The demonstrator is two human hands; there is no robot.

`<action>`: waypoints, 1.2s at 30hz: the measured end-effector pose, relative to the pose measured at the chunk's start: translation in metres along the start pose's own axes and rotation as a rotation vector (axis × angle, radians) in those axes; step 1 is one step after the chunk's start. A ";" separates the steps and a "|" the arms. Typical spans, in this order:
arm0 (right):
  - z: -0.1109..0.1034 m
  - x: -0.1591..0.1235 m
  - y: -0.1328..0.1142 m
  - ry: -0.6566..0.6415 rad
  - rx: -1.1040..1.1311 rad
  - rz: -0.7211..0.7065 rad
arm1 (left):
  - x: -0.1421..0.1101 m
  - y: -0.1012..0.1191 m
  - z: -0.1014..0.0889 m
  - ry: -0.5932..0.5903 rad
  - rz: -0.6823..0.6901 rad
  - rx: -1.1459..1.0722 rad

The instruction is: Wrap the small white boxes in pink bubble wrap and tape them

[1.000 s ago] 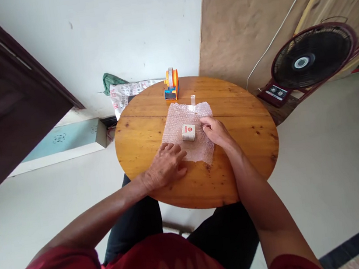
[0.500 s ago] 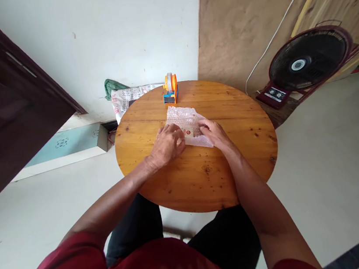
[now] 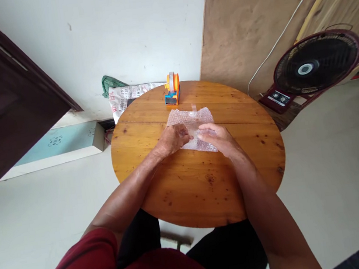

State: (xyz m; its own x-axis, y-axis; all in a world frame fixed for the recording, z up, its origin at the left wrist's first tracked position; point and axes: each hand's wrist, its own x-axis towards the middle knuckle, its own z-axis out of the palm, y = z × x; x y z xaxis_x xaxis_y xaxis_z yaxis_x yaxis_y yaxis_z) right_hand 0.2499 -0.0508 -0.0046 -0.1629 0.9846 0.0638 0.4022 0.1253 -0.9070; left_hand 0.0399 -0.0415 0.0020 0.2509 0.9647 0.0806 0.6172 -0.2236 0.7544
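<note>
A crinkled sheet of clear bubble wrap lies on the round wooden table, partly folded over at the front. My left hand rests on its left side with fingers curled in on the wrap; what lies under the fingertips is hidden. From the right, my right hand reaches over the folded part, its thumb and forefinger apart and pointing left. A small strip of clear tape sticks up at the wrap's far edge. The card with a red mark cannot be seen now.
Behind the wrap stands an orange and blue tape dispenser. A dark red fan is on the right, by the wooden panel. Left of the table are a printed sack and a long pale blue box on the floor.
The card with the red mark, visible half a second ago, is out of sight. My left hand has moved right, and my right hand's thumb and forefinger have spread. The view has shifted slightly.
</note>
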 end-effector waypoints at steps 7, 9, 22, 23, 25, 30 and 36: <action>0.006 0.001 0.004 -0.004 -0.027 0.007 | -0.004 -0.005 -0.002 -0.090 -0.025 -0.232; 0.004 -0.001 0.000 -0.040 -0.059 0.033 | -0.007 -0.001 -0.005 -0.133 -0.043 -0.251; 0.001 -0.005 -0.005 -0.117 -0.132 0.039 | -0.009 0.002 -0.009 -0.203 -0.102 -0.359; 0.002 -0.006 -0.007 -0.109 -0.125 0.015 | -0.008 0.003 -0.009 -0.207 -0.107 -0.362; 0.004 -0.006 -0.009 -0.088 -0.113 -0.035 | -0.008 0.004 -0.009 -0.213 -0.119 -0.363; 0.007 -0.008 -0.010 -0.035 -0.110 -0.116 | -0.008 0.005 -0.010 -0.220 -0.112 -0.331; 0.014 -0.005 0.002 -0.014 -0.134 -0.228 | -0.008 0.006 -0.012 -0.223 -0.068 -0.296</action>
State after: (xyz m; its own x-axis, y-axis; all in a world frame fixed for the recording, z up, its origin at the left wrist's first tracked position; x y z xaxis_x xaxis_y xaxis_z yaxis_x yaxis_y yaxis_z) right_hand 0.2387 -0.0571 -0.0123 -0.2752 0.9273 0.2539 0.4692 0.3601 -0.8064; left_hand 0.0323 -0.0485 0.0138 0.3927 0.9147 -0.0952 0.4039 -0.0785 0.9114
